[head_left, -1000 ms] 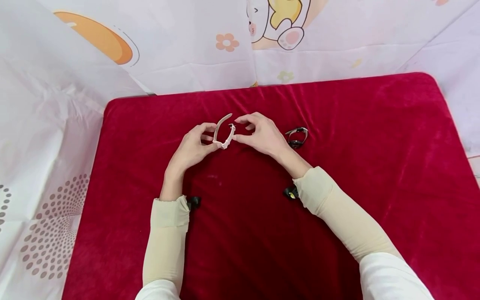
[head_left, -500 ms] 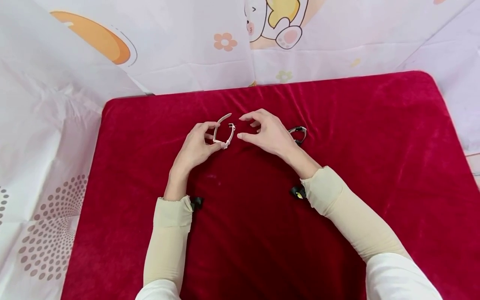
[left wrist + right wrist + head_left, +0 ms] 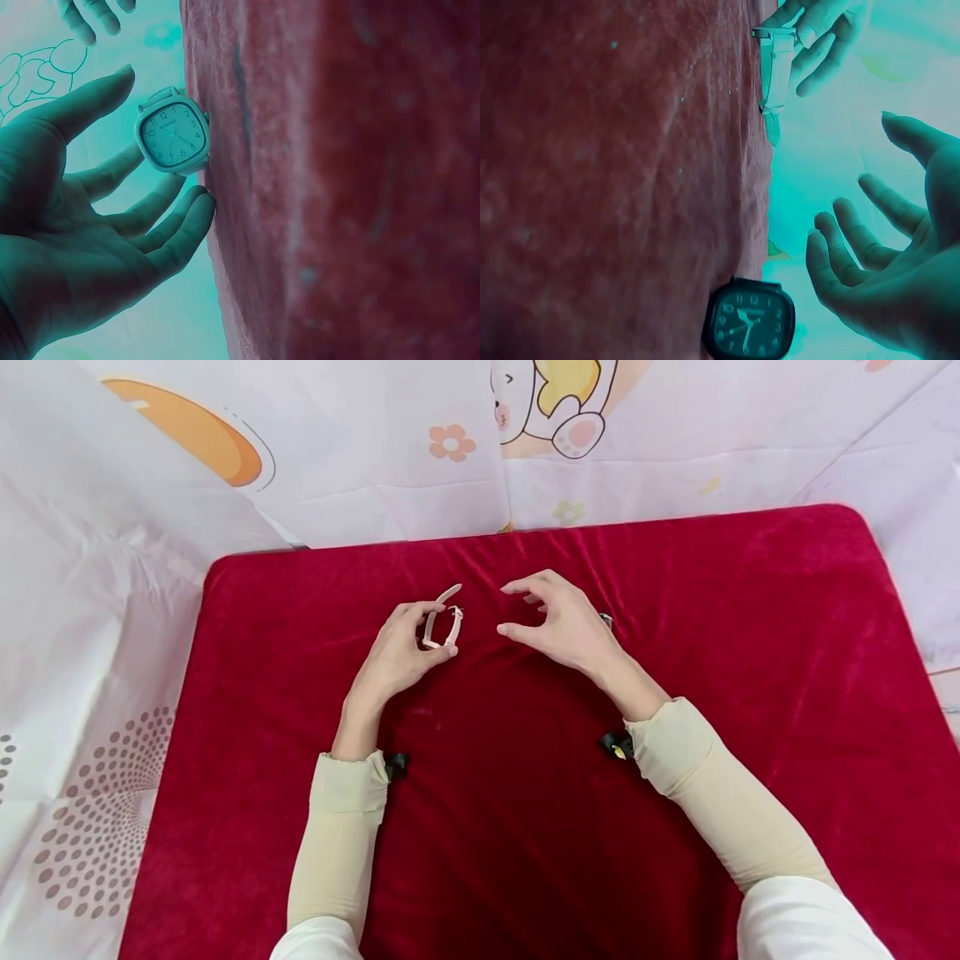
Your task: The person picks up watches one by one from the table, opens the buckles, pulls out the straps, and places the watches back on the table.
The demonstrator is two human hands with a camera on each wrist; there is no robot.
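Two watches on the red counter (image 3: pixel 750 635): a white watch (image 3: pixel 441 628) at center frame and a dark watch (image 3: pixel 748 320), which in the head view is almost fully hidden behind the right hand (image 3: pixel 562 625). Left hand (image 3: pixel 397 652) is the nearer one to the white watch, its grip pinching the watch with fingertips and standing it on edge on the cloth; the left wrist view shows the square dial (image 3: pixel 172 139) facing the palm. The strap's long axis runs roughly up-frame, one loose end poking toward upper center. Right hand sits just right of the white watch, not touching it, grip spread and curved, holding nothing, palm turned left. The dark watch lies just behind that hand, to the right.
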